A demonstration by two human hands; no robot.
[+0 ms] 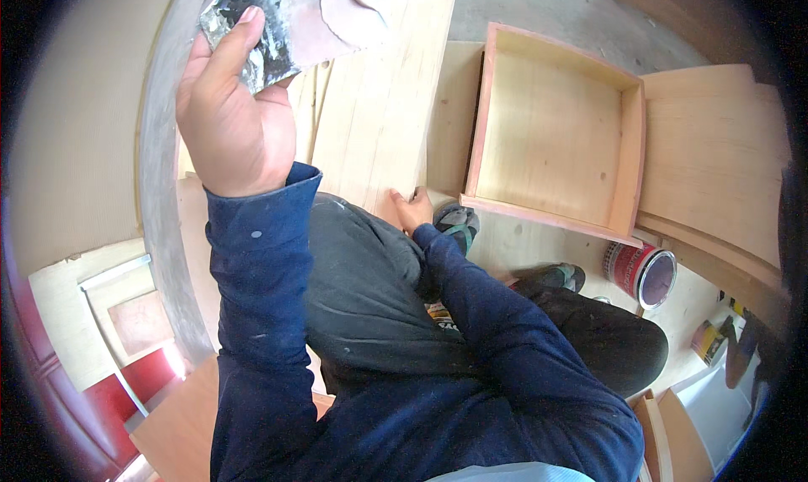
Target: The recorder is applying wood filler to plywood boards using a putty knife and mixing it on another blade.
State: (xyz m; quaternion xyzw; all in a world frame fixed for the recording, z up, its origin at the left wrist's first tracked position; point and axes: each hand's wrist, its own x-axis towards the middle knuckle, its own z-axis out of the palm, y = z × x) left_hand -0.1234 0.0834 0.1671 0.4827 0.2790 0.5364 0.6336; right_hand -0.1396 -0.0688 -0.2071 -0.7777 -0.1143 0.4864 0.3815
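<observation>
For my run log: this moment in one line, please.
left hand holds smeared flat piece | right hand touches pale board | drawer, red can nearby

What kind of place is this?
Probably a woodworking shop, or somewhere furniture gets finished. You can see a shallow wooden box like a drawer, a red tin, and a flat tool smeared with paste in the person's left hand.

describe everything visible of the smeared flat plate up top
The plate is flat, mottled black and white at left, coated pale pinkish farther right, with a thick pinkish smear at upper right. Its material is unclear. The left grip holds it tilted, thumb on its face; the frame crops its top.
</observation>
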